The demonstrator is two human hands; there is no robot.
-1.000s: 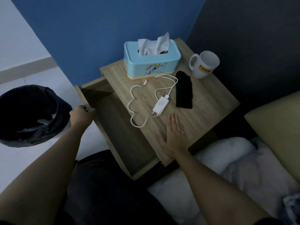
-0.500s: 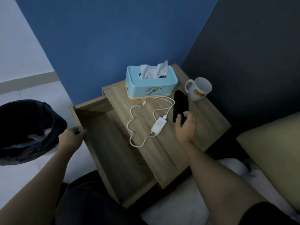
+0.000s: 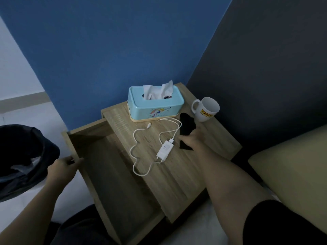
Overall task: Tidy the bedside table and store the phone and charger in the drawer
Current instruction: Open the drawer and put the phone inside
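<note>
A black phone point(image 3: 186, 124) lies on the wooden bedside table point(image 3: 182, 172), right of the white charger point(image 3: 165, 150) and its looped white cable point(image 3: 141, 144). My right hand point(image 3: 193, 138) rests across the phone's lower half with fingers curled around it; whether the phone has left the tabletop I cannot tell. The drawer point(image 3: 113, 177) stands pulled out to the left, nothing inside it. My left hand point(image 3: 64, 167) grips the drawer's front left edge.
A light blue tissue box point(image 3: 155, 105) stands at the back of the table, a white mug point(image 3: 206, 108) at the back right. A black-lined bin point(image 3: 21, 160) sits on the floor at left. A pillow point(image 3: 292, 167) and bedding lie at right.
My right hand left the table's front edge, moved back and to the right, and closed on the phone. The left hand stayed on the drawer edge.
</note>
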